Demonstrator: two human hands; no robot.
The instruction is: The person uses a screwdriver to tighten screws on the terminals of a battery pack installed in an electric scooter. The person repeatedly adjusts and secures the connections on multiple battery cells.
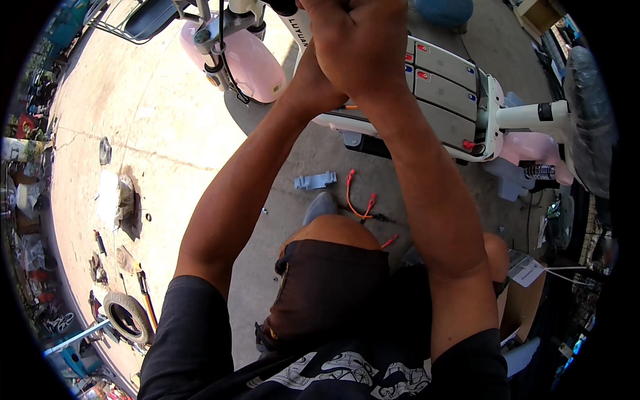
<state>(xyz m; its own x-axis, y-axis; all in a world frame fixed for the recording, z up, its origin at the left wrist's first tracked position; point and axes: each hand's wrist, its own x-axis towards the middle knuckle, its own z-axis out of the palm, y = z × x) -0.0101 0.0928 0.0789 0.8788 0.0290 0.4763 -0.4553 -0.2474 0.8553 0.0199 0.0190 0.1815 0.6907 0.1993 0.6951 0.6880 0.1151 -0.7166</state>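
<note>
Both my arms reach up together to the top of the view. My right hand (363,50) is closed, its fingers curled, and covers much of my left hand (319,83), which is bent in close beside it. Whatever they grip, if anything, is hidden behind them. Below and behind them stands a white electric scooter (492,120) with a pink front fender (250,67). Its floorboard is uncovered, showing grey batteries (437,93) with red and blue terminals. The nearest of these sit just right of my right hand.
A blue-grey plastic bracket (315,181) and orange wires with red ends (349,190) lie on the concrete by my shoe (321,208). To the left are a white bag (117,197) and a tyre (127,317). A cardboard box (523,303) stands at my right.
</note>
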